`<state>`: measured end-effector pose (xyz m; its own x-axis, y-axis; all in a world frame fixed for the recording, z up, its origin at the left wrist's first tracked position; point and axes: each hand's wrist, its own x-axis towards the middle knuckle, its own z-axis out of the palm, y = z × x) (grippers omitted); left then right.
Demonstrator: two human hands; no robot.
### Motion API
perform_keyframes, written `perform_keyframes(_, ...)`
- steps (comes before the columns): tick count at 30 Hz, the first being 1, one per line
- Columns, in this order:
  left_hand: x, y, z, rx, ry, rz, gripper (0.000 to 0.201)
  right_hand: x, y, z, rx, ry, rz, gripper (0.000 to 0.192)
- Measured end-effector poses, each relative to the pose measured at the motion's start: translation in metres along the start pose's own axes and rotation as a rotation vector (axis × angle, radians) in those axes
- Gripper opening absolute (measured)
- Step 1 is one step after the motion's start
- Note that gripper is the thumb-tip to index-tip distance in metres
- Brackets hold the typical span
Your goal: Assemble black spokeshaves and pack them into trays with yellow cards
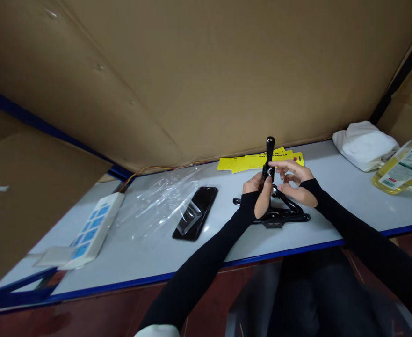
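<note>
A black folding stand (283, 214) rests on the white table (149, 252), its upright arm (270, 149) rising between my hands. My left hand (261, 196) is wrapped around the lower part of that arm. My right hand (295, 180) pinches the arm's joint from the right with its fingertips. Both forearms wear black sleeves.
Yellow cards (248, 162) lie behind the stand. A black phone (196, 212) with a clear plastic piece (190, 218) on it lies left, beside a crumpled clear bag (156, 201) and a power strip (88, 231). White cloth (363, 142) and an oil bottle (402, 166) sit right. Cardboard walls stand behind.
</note>
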<state>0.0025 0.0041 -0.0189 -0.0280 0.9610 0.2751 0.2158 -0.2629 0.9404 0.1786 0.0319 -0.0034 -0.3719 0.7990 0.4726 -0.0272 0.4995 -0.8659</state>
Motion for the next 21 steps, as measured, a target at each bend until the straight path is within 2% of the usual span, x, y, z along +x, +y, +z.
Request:
perform_keyframes(4,-0.0048,0.0017,0.0016,0.050,-0.050,0.048,0.033,0.0010,-0.0036,-0.0053,0.036,-0.067,-0.031,0.037)
perform_keyframes(6,-0.0057,0.0034,0.0024,0.047,-0.055,0.055,0.033,0.0006,-0.0058,-0.0058,0.022,-0.084,-0.028,0.036)
perform_keyframes(10,-0.0018,0.0051,0.0016,-0.007,-0.008,0.013,0.035,-0.0017,-0.0073,0.0000,-0.005,0.054,0.000,0.057)
perform_keyframes(12,0.0005,0.0045,0.0006,-0.021,0.010,-0.009,0.035,-0.0022,-0.0054,0.0028,-0.038,0.064,-0.004,0.060)
perform_keyframes(15,0.0007,0.0031,0.0001,-0.003,-0.001,-0.005,0.033,-0.0014,-0.0018,0.0028,-0.082,-0.006,-0.032,0.045)
perform_keyframes(18,-0.0018,0.0032,0.0010,0.025,-0.018,0.013,0.032,-0.0006,-0.0018,0.0001,-0.118,0.000,-0.080,0.026)
perform_keyframes(20,-0.0026,0.0041,0.0016,0.023,-0.019,0.012,0.031,-0.0011,-0.0038,-0.0002,-0.134,0.033,-0.092,0.027)
perform_keyframes(21,-0.0025,0.0045,0.0017,0.017,-0.012,0.005,0.031,-0.0015,-0.0049,0.0002,-0.134,0.049,-0.090,0.035)
